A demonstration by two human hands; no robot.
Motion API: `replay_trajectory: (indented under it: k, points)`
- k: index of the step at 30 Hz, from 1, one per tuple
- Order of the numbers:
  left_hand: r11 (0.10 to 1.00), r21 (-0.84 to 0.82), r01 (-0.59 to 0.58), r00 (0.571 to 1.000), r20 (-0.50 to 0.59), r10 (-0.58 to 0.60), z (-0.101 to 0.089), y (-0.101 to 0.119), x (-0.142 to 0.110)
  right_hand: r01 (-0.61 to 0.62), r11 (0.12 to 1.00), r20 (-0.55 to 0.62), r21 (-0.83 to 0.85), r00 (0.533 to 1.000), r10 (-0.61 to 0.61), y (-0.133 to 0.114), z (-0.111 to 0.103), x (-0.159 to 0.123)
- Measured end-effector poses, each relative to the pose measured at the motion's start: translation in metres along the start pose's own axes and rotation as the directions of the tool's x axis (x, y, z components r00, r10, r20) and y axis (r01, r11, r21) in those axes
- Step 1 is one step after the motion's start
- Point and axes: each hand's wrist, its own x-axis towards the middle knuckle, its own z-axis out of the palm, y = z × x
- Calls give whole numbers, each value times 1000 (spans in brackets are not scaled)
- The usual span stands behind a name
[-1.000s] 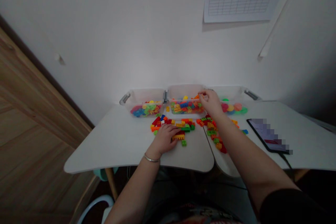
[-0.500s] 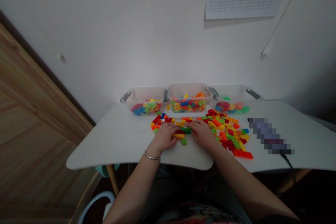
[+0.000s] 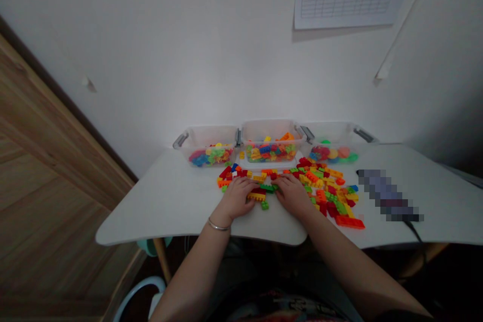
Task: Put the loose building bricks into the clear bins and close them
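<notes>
White table [image 3: 162, 206] against a pale wall, two bare hands at a cluster of toy bricks.
Between the hands lie a dark-green brick [image 3: 267, 188] and a yellow brick [image 3: 257, 196]; left hand [image 3: 238, 197] and right hand [image 3: 290, 192] have part-curled fingers at them, grip impossible to tell. Likely light, stiff, smooth plastic, best pinched by the long sides. Loose bricks [image 3: 332, 193] crowd the right hand; a clear bin [image 3: 264, 127] stands behind.

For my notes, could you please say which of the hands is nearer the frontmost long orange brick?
Right. The right hand is left of the long orange brick and farther back; the left hand lies even farther left.
</notes>
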Motion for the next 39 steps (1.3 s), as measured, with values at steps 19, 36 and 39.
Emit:
replay_trajectory:
  k: [19, 36, 39]
  points:
    - [999, 32, -33, 999, -29, 34, 2, -2, 2, -97, 886, -290, 454, 924, 250, 13, 3, 3]
    - [999, 42, -33, 998, -42, 35, 3, -2, 3, -88, 719, -500, 689, 662, 559, 47, -70, 136]
    - [999, 44, -32, 999, -34, 34, 2, -1, 3, -252, 749, -363, 612, 752, 550, 54, -63, 154]
